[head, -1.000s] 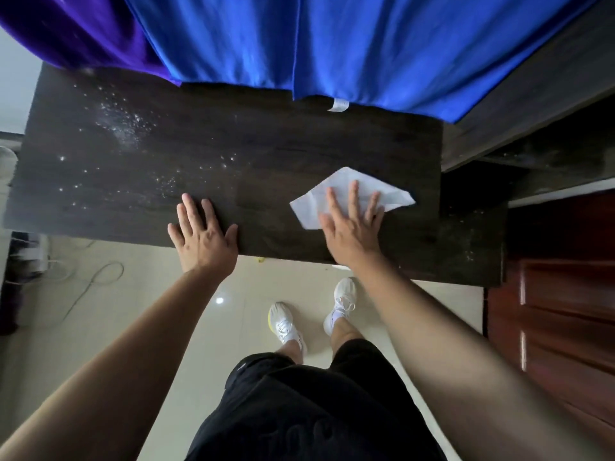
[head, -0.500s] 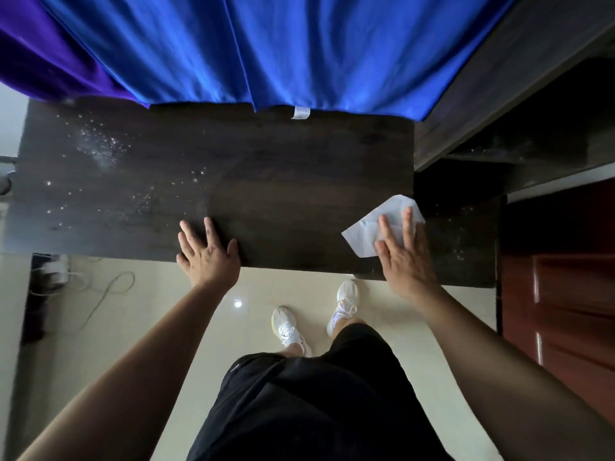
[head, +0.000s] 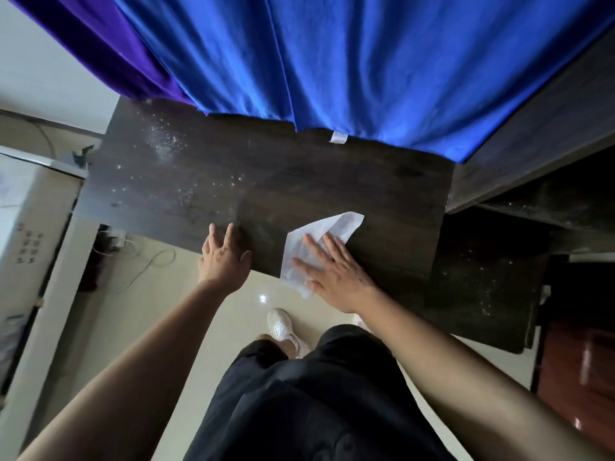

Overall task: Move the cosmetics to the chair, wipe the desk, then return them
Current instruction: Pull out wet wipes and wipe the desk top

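The right hand covers the middle of the white tissue, and the blue cloth hides the far edge of the desk. The white machine at left is cut off by the edge and too blurred to identify.

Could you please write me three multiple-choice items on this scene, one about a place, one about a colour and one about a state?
1. The white tissue lies: A. on the floor; B. at the near edge of the desk; C. at the desk's far left corner.
2. The wide cloth hanging over the middle of the desk's far edge is: A. red; B. green; C. blue.
3. The right hand is: A. flat, pressing on the tissue; B. clenched in a fist; C. lifted clear of the desk.
Key: 1 B, the tissue slightly overhangs the near edge; 2 C, blue folds fill the top of the view; 3 A, its straight fingers lie on the tissue.
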A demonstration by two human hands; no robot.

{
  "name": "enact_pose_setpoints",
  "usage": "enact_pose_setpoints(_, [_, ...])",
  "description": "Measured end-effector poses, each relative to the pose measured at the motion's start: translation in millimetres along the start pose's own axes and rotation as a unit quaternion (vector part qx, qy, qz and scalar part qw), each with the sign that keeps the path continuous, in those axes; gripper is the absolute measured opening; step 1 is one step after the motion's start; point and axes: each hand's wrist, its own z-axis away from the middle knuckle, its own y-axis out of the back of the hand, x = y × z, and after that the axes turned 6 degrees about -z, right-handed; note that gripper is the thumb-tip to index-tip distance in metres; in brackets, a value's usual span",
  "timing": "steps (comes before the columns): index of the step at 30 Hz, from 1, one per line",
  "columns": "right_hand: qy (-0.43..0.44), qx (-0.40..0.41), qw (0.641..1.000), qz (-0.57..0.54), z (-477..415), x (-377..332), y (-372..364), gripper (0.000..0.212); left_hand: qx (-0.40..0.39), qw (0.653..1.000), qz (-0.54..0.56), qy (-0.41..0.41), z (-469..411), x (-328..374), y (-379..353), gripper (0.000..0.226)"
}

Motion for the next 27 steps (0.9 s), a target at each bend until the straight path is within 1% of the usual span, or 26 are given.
enact_pose_setpoints(2, [-0.007, 0.002, 1.0, 0.003, 3, 14, 5, 0.058, 0.014, 0.999, -0.02, -0.033, -7, -8, 4, 0.078])
enact_pose_setpoints(3, [-0.027, 0.006, 1.0, 0.0, 1, 20, 10, 0.059, 0.021, 0.998, -0.036, -0.056, -11, -15, 7, 0.078])
enact_pose_setpoints(7, [-0.169, 0.031, 0.985, -0.031, -35, 29, 36, 0.06, 0.022, 0.984, -0.107, -0.144, -42, -45, 20, 0.075])
enact_pose_setpoints(10, [-0.267, 0.056, 0.96, -0.055, -82, 18, 52, 0.06, 0.025, 0.976, -0.118, -0.184, -70, -70, 31, 0.075])
enact_pose_setpoints(12, [-0.319, 0.062, 0.944, -0.063, -114, -3, 57, 0.061, 0.02, 0.97, -0.115, -0.213, -85, -89, 39, 0.076])
enact_pose_setpoints(14, [-0.323, 0.064, 0.941, -0.074, -146, -37, 55, 0.06, 0.019, 0.968, -0.114, -0.225, -97, -112, 44, 0.075])
enact_pose_setpoints(17, [-0.272, 0.08, 0.955, -0.088, -182, -105, 33, 0.059, 0.03, 0.962, -0.132, -0.237, -115, -145, 52, 0.075])
enact_pose_setpoints(19, [-0.238, 0.093, 0.963, -0.083, -189, -148, 13, 0.058, 0.036, 0.957, -0.147, -0.246, -126, -162, 56, 0.075])
enact_pose_setpoints(21, [-0.214, 0.098, 0.968, -0.087, -182, -172, -3, 0.055, 0.036, 0.956, -0.144, -0.253, -132, -175, 58, 0.076])
enact_pose_setpoints(24, [-0.198, 0.09, 0.974, -0.057, -156, -165, -14, 0.053, 0.034, 0.962, -0.109, -0.25, -138, -184, 59, 0.077])
enact_pose_setpoints(25, [-0.215, 0.094, 0.97, -0.058, -146, -158, -14, 0.054, 0.038, 0.964, -0.096, -0.244, -140, -186, 60, 0.077])
enact_pose_setpoints(27, [-0.285, 0.117, 0.948, -0.078, -131, -138, -8, 0.057, 0.044, 0.967, -0.076, -0.237, -142, -189, 61, 0.076])
